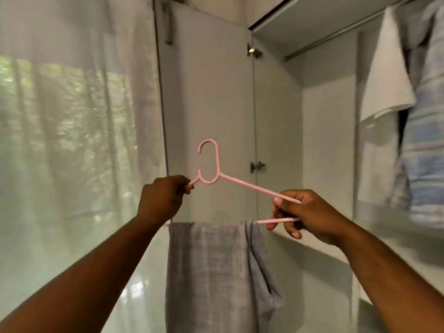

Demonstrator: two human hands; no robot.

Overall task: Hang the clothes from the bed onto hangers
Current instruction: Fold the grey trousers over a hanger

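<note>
— Where do we hold the pink hanger?
— Our left hand pinches its left end. Our right hand curls around the right corner.
— And the grey garment?
— It is folded over the lower bar between our hands, its edges hanging free before the open wardrobe door. The rail above right is bare beside the hanging clothes.

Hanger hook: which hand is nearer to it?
Left. The left hand pinches the pink hanger just below-left of its hook; the right hand grips the hanger's far end, lower right.
</note>
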